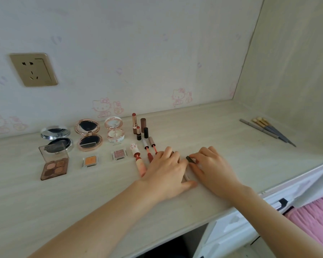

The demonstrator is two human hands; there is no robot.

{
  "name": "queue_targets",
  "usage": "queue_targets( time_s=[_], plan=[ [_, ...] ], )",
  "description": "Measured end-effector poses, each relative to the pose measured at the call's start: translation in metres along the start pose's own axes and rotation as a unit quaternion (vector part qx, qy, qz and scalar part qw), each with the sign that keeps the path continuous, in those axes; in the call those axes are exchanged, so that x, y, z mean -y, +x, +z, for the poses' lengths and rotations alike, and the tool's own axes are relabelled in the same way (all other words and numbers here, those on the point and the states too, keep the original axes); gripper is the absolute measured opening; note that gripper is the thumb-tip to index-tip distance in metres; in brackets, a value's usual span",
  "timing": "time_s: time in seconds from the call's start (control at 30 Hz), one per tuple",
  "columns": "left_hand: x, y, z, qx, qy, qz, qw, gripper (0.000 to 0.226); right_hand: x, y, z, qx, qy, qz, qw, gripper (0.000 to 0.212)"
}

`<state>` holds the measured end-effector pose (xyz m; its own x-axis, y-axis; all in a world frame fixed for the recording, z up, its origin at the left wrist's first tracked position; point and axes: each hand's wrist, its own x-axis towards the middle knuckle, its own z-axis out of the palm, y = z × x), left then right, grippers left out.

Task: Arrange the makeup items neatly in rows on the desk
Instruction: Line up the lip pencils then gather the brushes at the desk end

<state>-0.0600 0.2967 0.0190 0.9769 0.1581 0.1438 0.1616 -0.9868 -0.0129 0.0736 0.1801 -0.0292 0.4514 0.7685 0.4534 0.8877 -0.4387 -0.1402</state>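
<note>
Makeup items lie in rows on the pale desk [222, 146]. At the back stand three open compacts: silver [56, 135], rose-gold [88, 135] and white [114, 129]. In front of them lie an eyeshadow quad [54, 165], an orange pan [90, 161] and a pink pan [119, 154]. Two uncapped lipsticks [136, 127] stand beside their caps. Lip-gloss tubes [140, 162] lie in a row. My left hand [164, 172] rests over the right end of that row. My right hand [211, 168] pinches the dark cap of a slim tube [190, 159] lying between both hands.
Several brushes and pencils [267, 130] lie at the far right, near the side wall. A wall socket [33, 69] sits at the upper left. The desk's front edge runs diagonally at the lower right, with white drawers [241, 229] and pink fabric [315, 216] below.
</note>
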Motion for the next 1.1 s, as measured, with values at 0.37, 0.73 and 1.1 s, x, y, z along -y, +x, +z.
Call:
queue_targets(
  time_s=[0.37, 0.73, 1.1],
  plan=[
    [0.007, -0.008, 0.02, -0.11, -0.018, 0.013, 0.994, 0.029, 0.002, -0.006, -0.007, 0.015, 0.059, -0.032, 0.998, 0.031],
    [0.021, 0.019, 0.017, -0.038, -0.068, -0.118, 0.99, 0.026, 0.01, 0.037, 0.014, 0.026, 0.146, 0.006, 0.989, 0.03],
    [0.038, 0.013, 0.015, -0.062, -0.103, -0.106, 0.987, 0.024, 0.024, 0.049, 0.025, 0.034, 0.187, 0.0, 0.982, 0.027]
  ],
)
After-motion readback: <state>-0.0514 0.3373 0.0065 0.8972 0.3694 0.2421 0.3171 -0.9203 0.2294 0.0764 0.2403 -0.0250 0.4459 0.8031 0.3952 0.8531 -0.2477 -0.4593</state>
